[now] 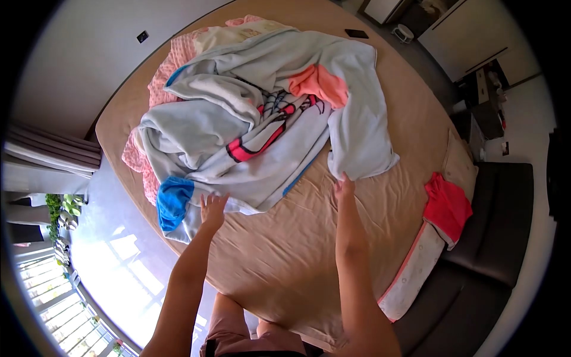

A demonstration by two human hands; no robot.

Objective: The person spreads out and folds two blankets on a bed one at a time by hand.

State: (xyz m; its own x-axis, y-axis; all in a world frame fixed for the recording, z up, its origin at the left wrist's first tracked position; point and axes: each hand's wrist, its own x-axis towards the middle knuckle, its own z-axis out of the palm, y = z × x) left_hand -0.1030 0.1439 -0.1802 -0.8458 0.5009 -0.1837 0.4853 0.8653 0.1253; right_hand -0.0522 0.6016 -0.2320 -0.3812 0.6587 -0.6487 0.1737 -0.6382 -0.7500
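A light grey blanket (357,131) with a red and black print and blue parts lies crumpled on the tan bed sheet (285,256). Its blue corner (173,203) is just left of my left hand (213,209), whose fingers are spread at the blanket's near edge. My right hand (344,187) is at the lower edge of the blanket's right part, fingers close together; what they grip, if anything, is too small to tell. A coral patch (320,85) shows near the blanket's top. Under its left side lies a pink bumpy cloth (168,74).
A dark phone-like object (356,34) lies at the bed's far edge. On the right are a red cloth (447,205), a white and pink cushion (413,272) and a dark headboard (493,220). Curtains (53,149) and plants (55,217) stand left.
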